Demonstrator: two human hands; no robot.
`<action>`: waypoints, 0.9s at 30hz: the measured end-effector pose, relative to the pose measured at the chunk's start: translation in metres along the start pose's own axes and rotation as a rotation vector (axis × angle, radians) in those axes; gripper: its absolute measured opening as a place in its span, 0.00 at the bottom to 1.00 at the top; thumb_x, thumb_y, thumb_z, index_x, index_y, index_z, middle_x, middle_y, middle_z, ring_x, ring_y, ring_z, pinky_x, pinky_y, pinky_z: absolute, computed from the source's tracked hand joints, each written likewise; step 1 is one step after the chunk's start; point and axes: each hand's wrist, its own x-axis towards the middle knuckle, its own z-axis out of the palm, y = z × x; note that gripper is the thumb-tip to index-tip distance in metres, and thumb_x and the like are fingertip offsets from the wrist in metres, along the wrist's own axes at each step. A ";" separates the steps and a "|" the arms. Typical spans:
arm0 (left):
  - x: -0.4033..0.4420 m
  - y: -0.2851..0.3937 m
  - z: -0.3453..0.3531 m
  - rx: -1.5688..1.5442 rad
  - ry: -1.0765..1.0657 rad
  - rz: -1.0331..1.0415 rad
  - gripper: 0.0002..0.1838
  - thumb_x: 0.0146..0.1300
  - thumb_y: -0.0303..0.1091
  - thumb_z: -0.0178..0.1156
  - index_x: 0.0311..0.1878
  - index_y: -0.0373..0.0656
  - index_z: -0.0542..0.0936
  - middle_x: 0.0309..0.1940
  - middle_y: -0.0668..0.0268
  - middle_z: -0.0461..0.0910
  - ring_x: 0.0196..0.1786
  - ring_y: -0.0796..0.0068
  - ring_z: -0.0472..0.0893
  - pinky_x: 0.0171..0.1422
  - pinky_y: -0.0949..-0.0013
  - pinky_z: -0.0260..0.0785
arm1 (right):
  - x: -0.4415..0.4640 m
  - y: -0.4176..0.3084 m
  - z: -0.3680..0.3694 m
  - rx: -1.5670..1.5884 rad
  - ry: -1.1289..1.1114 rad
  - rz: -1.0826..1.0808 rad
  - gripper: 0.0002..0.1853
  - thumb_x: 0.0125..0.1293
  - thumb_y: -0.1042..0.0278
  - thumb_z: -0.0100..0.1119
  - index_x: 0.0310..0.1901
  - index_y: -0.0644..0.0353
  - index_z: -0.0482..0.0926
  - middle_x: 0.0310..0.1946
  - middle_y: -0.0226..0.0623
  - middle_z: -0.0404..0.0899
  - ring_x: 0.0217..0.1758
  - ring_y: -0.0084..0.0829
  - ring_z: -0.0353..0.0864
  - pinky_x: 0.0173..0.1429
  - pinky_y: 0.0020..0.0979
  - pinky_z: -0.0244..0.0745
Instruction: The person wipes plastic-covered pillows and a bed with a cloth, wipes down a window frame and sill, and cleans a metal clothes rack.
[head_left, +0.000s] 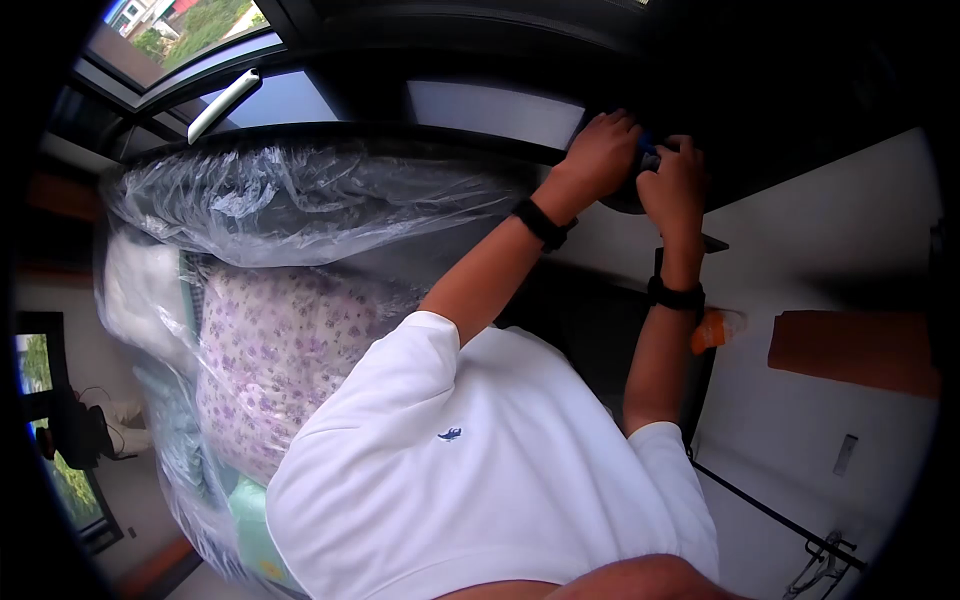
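Note:
My left hand [603,152] and my right hand [674,190] are close together at the upper right, beside the dark frame under the window. Between them is a small dark object with a blue part [646,143], too shadowed to name. The fingers of both hands are curled round or against it, and their tips are partly hidden. A dark rounded shape [625,197] shows just below my left hand. Each wrist wears a black band.
Clear plastic sheeting [270,190] covers a bed with a purple-flowered pillow [290,350]. A white bar-shaped handle [222,105] juts from the window frame. An orange packet [712,330] and a brown wooden piece [850,352] are by the white wall at right.

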 end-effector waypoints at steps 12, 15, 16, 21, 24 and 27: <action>-0.082 -0.017 -0.106 -0.107 -0.022 -0.262 0.32 0.47 0.11 0.58 0.61 0.34 0.71 0.61 0.49 0.72 0.65 0.50 0.71 0.70 0.58 0.64 | -0.005 -0.086 0.041 -0.025 0.160 -0.268 0.29 0.49 0.72 0.67 0.55 0.67 0.70 0.58 0.63 0.72 0.66 0.55 0.70 0.72 0.45 0.62; -0.113 -0.035 -0.131 0.346 -0.015 -0.384 0.30 0.56 0.21 0.55 0.64 0.32 0.67 0.67 0.48 0.66 0.73 0.50 0.62 0.79 0.49 0.46 | -0.006 -0.121 0.059 0.172 0.316 -0.351 0.23 0.48 0.71 0.70 0.48 0.62 0.75 0.54 0.52 0.77 0.62 0.48 0.74 0.68 0.43 0.66; -0.127 -0.056 -0.134 0.499 0.055 -0.532 0.33 0.57 0.27 0.58 0.67 0.32 0.63 0.69 0.47 0.62 0.75 0.49 0.58 0.79 0.48 0.45 | -0.009 -0.130 0.083 0.448 0.413 -0.436 0.18 0.47 0.76 0.68 0.43 0.59 0.77 0.51 0.46 0.79 0.60 0.46 0.76 0.67 0.42 0.68; -0.132 -0.063 -0.129 0.632 0.082 -0.574 0.39 0.57 0.35 0.63 0.68 0.27 0.59 0.70 0.43 0.58 0.76 0.45 0.53 0.79 0.49 0.43 | -0.031 -0.112 0.081 0.616 0.490 -0.472 0.18 0.44 0.84 0.64 0.40 0.58 0.77 0.43 0.38 0.81 0.54 0.41 0.80 0.64 0.42 0.71; -0.114 -0.044 -0.099 0.598 0.107 -0.472 0.37 0.58 0.33 0.62 0.68 0.28 0.59 0.69 0.41 0.60 0.74 0.42 0.57 0.79 0.46 0.44 | -0.054 -0.080 0.073 0.596 0.484 -0.441 0.19 0.44 0.83 0.65 0.40 0.57 0.77 0.43 0.38 0.81 0.52 0.41 0.81 0.58 0.42 0.74; -0.085 -0.014 -0.062 0.556 0.025 -0.273 0.36 0.59 0.32 0.60 0.68 0.28 0.60 0.68 0.40 0.61 0.73 0.41 0.59 0.78 0.47 0.45 | -0.084 -0.039 0.086 0.503 0.179 -0.127 0.22 0.45 0.78 0.69 0.44 0.58 0.75 0.46 0.37 0.82 0.51 0.42 0.82 0.53 0.42 0.77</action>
